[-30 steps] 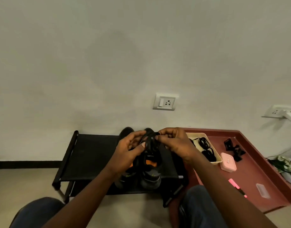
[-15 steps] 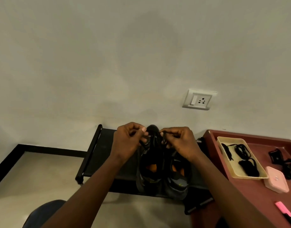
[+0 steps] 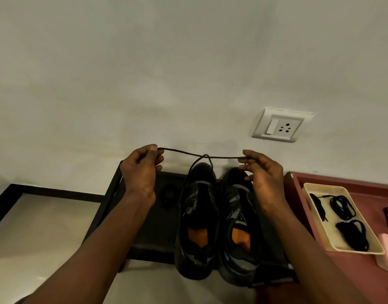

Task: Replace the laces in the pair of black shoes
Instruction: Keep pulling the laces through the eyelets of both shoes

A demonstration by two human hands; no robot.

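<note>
My left hand and right hand each pinch an end of a lace, stretched wide and crossing over the toe of the left shoe on the rack. The other shoe looks unlaced and spare laces wait in the tray, so I judge most lacing remains.

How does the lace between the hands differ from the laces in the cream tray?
The held lace is stretched out; the tray laces lie coiled. The held lace is pinched by the left hand and right hand; the tray laces lie untouched. All look black.
</note>
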